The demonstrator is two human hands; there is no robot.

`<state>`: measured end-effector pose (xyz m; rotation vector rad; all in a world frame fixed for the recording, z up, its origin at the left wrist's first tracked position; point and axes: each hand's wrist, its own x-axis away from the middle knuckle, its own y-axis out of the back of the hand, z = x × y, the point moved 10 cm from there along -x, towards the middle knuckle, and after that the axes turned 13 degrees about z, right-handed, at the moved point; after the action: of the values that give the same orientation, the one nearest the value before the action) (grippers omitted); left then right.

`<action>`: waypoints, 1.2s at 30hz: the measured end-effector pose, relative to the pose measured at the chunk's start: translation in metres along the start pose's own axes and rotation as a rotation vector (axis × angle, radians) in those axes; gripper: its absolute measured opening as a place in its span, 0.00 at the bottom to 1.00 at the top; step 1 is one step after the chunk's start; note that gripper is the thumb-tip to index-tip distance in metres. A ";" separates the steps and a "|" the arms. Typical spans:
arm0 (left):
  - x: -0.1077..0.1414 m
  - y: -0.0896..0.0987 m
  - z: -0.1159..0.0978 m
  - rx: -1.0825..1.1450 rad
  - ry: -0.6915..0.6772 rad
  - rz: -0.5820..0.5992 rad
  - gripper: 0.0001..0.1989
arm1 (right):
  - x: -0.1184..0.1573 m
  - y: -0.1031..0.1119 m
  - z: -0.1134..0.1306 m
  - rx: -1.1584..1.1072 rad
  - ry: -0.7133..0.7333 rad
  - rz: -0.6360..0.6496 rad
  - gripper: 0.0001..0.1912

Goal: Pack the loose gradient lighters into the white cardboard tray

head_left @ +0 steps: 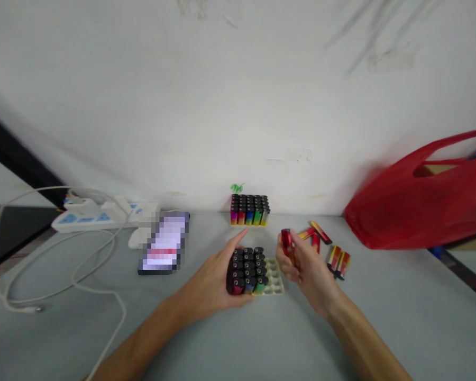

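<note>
On the counter [238, 344], the left hand [216, 275] cups black-topped lighters [249, 270] in a pale tray [275, 276]; beside it, the right hand [307, 264] pinches a red lighter [286, 242], probably light, stiff and slick, best gripped mid-body; beyond, near the wall [182, 106], stands another block of lighters [249, 210]

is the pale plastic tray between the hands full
Partly full: black-topped lighters stand in the pale tray, but sockets along its right are bare.
</note>
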<state>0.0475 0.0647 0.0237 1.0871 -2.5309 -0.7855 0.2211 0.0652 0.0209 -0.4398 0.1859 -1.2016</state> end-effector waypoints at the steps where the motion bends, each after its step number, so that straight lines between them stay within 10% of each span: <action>1: 0.000 0.000 0.000 0.004 -0.004 0.000 0.64 | -0.001 -0.002 -0.003 -0.032 -0.024 0.022 0.29; 36: 0.000 0.000 0.000 -0.002 0.005 -0.005 0.64 | -0.001 -0.005 -0.030 -0.085 -0.120 -0.021 0.35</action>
<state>0.0474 0.0645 0.0242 1.0940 -2.5229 -0.7857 0.2049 0.0580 -0.0038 -0.5880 0.1297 -1.1873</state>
